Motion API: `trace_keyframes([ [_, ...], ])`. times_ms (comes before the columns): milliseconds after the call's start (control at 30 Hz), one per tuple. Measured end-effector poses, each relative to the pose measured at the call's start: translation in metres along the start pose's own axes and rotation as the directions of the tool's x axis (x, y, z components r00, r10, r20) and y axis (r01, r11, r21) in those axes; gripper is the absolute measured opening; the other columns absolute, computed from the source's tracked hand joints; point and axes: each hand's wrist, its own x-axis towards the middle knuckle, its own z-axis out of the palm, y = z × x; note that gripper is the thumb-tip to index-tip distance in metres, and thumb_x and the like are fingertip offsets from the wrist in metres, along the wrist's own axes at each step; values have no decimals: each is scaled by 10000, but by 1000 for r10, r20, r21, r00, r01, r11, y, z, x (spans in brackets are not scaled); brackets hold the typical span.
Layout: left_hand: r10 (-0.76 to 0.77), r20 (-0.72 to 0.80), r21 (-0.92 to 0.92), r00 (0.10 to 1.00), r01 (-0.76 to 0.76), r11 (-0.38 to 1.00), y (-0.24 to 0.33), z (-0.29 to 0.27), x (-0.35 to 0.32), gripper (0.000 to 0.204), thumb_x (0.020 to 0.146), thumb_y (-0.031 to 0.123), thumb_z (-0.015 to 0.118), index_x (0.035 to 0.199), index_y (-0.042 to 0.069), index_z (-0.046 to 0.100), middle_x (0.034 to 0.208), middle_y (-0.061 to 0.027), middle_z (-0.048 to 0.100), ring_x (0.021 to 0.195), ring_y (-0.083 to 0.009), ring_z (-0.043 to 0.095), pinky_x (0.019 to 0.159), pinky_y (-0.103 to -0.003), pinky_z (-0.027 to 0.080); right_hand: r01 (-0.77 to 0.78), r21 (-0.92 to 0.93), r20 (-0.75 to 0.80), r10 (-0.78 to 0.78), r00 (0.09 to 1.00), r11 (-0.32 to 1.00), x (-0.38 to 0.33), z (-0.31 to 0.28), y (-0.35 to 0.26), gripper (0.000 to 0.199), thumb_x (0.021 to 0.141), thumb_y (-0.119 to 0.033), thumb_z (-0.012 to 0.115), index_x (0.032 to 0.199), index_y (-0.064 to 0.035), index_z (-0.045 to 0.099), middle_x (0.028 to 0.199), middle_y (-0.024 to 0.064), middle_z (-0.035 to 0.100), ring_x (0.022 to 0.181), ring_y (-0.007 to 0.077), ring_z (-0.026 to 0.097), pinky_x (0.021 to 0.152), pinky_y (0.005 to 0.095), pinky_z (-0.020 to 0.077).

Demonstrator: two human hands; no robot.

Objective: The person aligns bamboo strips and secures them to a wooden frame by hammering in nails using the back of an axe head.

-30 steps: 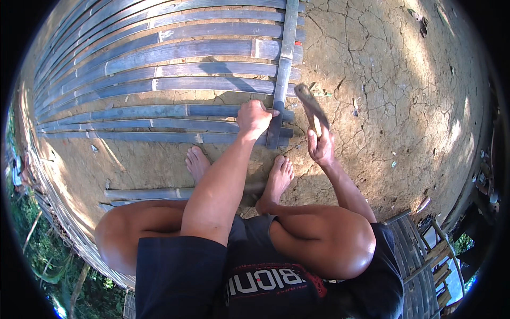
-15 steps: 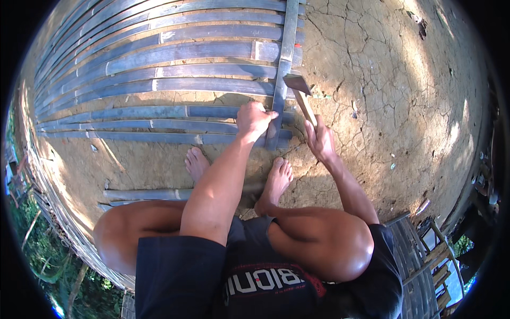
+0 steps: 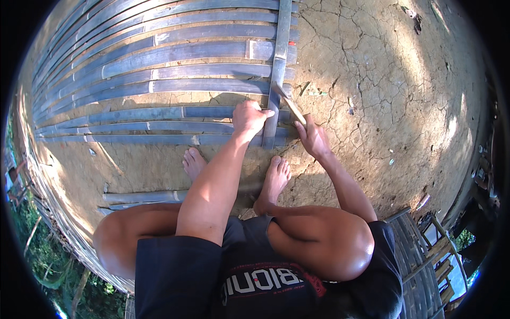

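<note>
My right hand point(image 3: 314, 139) is closed round the wooden handle of a hammer point(image 3: 293, 110). Its dark metal head is low over a lengthwise bamboo crosspiece point(image 3: 281, 50), just beyond my left thumb; whether it touches cannot be told. My left hand point(image 3: 248, 118) is closed, with the thumb reaching onto that crosspiece near its close end. What the curled fingers hold, if anything, is hidden. Long split bamboo slats point(image 3: 207, 85) run leftward under the crosspiece, lying side by side with gaps between them.
My bare feet rest on cracked brown earth point(image 3: 366, 106), just nearer than the slats. A few loose bamboo strips point(image 3: 143, 196) lie by my left knee. At the lower right is a slatted bamboo surface point(image 3: 414, 255). A bamboo edge curves along the left, with greenery beyond.
The hammer has come down and to the left, its head dropping to the crosspiece beside my left thumb. My left hand keeps its place at the crosspiece.
</note>
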Motion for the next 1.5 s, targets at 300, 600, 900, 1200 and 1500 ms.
trace_keyframes([
  [300,14,-29,-19,999,-15,1000,6,-5,-6,456,739,430,891,737,18,695,653,-134,697,648,-287,686,694,-411,536,-219,125,127,204,971,968,5,-12,-21,290,1070,-301,481,1058,-14,517,717,217,674,617,379,695,559,473,524],
  [600,63,-88,-11,994,-65,998,4,0,-3,454,736,431,887,724,23,689,701,-160,705,672,-314,693,675,-426,534,79,79,-53,-75,996,994,0,0,-5,318,1036,-311,559,1158,-19,538,727,255,667,631,427,693,544,489,525],
  [900,97,-152,-20,984,-101,995,-3,6,-1,477,729,461,888,708,32,680,662,-140,696,634,-295,682,652,-417,525,28,162,-128,-7,992,986,-1,-5,-9,337,1052,-374,519,1072,-38,526,719,251,671,632,444,675,572,532,512],
  [1200,116,-181,0,977,-118,993,-11,11,-5,492,748,478,872,715,30,670,660,-124,699,582,-252,654,616,-416,511,-62,368,-255,165,953,928,-16,10,4,433,1078,-436,433,1152,-17,517,599,65,559,423,144,503,300,330,363],
  [1500,319,-382,-188,867,-411,892,-51,12,-28,199,856,201,793,943,57,687,792,-120,707,699,-290,689,685,-383,547,-414,24,-700,311,643,910,-27,-29,118,519,994,-399,592,1348,-30,502,1078,242,602,965,375,604,834,537,526],
])
